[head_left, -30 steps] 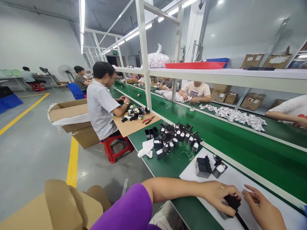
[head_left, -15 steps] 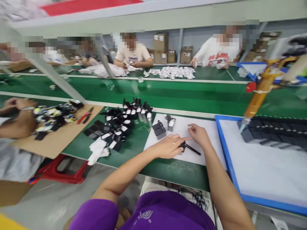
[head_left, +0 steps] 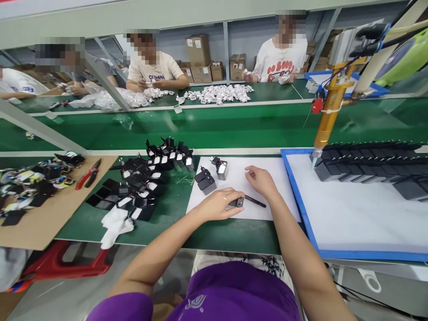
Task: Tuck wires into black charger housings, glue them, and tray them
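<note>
On the white mat, my left hand has its thumb and fingers around a small black plastic piece, probably part of a plug adapter. A thin black stick-like tool lies just right of that piece. My right hand hovers over the mat with its fingers curled in, and nothing shows in them. Farther back on the mat are a dark adapter case with a plug on top and a second case with a white-topped inside and wires.
Several black adapter parts crowd the green table at left, beside a white glove. Red-handled pliers lie on cardboard. A blue-rimmed tray at right holds rows of dark cases, under a gold dispenser. Co-workers sit opposite.
The view has swung right and sharpened. My left hand has turned slightly, so the black piece between its fingers shows more. My right hand stays curled above the mat.
</note>
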`<state>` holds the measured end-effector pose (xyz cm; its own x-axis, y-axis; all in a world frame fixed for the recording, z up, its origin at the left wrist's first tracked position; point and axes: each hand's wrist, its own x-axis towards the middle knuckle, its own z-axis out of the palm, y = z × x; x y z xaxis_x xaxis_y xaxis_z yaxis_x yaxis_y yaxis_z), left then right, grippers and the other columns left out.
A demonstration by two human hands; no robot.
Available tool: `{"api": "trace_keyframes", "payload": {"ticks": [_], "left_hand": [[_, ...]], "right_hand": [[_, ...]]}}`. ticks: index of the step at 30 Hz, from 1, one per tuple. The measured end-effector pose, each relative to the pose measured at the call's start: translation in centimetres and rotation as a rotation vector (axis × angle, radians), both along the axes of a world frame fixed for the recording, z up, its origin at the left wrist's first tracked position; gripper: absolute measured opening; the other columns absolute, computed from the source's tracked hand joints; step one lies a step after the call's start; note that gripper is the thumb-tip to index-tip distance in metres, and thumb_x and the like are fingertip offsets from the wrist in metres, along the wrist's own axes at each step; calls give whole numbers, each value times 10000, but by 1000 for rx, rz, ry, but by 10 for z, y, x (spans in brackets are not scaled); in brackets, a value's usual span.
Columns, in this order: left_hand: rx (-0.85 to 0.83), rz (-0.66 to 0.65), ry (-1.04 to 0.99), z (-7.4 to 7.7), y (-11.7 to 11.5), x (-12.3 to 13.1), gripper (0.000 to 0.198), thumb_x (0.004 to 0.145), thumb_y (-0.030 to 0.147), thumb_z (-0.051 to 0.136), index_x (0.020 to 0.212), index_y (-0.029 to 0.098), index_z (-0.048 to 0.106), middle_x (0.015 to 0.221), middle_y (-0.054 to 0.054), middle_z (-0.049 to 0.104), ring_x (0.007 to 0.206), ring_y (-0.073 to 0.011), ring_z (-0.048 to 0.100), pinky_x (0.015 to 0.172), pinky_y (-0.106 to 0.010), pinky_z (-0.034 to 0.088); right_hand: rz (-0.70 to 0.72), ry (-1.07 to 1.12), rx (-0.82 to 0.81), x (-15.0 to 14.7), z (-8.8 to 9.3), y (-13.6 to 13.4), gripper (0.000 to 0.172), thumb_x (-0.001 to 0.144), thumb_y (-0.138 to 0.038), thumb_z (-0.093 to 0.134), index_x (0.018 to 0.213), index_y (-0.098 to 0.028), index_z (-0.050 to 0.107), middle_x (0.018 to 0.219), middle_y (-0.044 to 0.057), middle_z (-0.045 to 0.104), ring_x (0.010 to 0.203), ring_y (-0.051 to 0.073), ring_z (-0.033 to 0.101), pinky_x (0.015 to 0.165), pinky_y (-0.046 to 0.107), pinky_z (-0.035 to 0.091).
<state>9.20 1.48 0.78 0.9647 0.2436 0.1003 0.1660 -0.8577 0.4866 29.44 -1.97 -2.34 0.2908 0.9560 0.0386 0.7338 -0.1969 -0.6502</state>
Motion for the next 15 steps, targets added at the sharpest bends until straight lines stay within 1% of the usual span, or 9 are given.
{"api": "trace_keyframes", "payload": {"ticks": [5,10,15], "left_hand": [[-16,57,10,-6,0,3,321,904,401,513,1129,176,558,919,-73,642,835,-196,618,786,-281,474],[-33,79,25,-6,2,3,322,894,412,520,1117,184,563,888,-58,640,783,-184,615,750,-269,470],[-67,35,-1,-4,3,3,350,902,450,513,1113,178,576,903,-70,642,846,-192,619,783,-267,474]], "right_hand": [[-1,10,-5,-1,2,-1,291,883,-251,471,1117,-201,636,953,45,736,891,198,671,842,307,479],[-3,15,-9,-1,2,-1,295,883,-252,470,1122,-205,636,954,44,733,899,200,671,838,305,477],[2,4,-12,0,1,0,298,883,-256,470,1124,-202,637,943,45,729,860,195,668,812,301,480]]}}
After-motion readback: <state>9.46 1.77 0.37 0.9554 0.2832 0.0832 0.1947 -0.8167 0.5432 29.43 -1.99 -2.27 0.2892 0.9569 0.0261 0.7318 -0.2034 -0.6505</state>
